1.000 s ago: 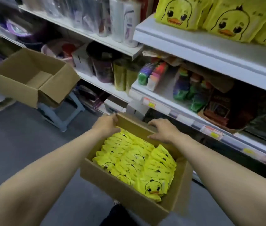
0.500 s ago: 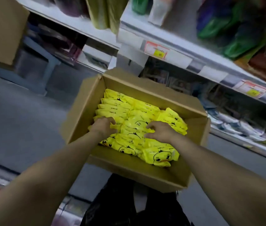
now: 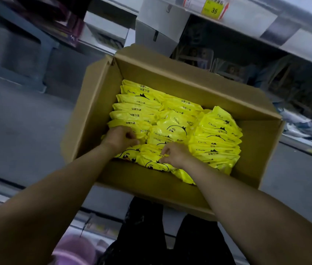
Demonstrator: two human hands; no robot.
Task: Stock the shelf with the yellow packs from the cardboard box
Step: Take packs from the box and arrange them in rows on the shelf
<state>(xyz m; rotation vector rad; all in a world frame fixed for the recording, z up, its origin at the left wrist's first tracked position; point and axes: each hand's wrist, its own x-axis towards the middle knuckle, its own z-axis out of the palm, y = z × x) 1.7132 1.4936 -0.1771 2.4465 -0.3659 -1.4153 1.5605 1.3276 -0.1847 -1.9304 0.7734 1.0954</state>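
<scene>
the yellow packs (image 3: pixel 172 127) sit inside the cardboard box (image 3: pixel 92 111), stood on edge in tight rows that run front to back, with a few lying flatter at the near end. they're soft, glossy plastic pouches, slightly puffy and crinkled, printed in black with a cartoon duck face and small lettering.

the box is plain brown corrugated board, flaps folded out, matte and a bit scuffed at the corners. it looks close to full, so i'd judge the stocking has barely begun and nearly every pack is yet to go up.

both hands are down in the near end. the left hand (image 3: pixel 119 137) has its fingers curled over the top of a pack in the left row. the right hand (image 3: pixel 174 154) pinches the edge of another between thumb and fingertips.

beyond the box runs a pale metal shelf (image 3: pixel 266 18) edge with a yellow price tag (image 3: pixel 210 6). nothing yellow shows on the shelving in view. below is a grey floor (image 3: pixel 17 121).
</scene>
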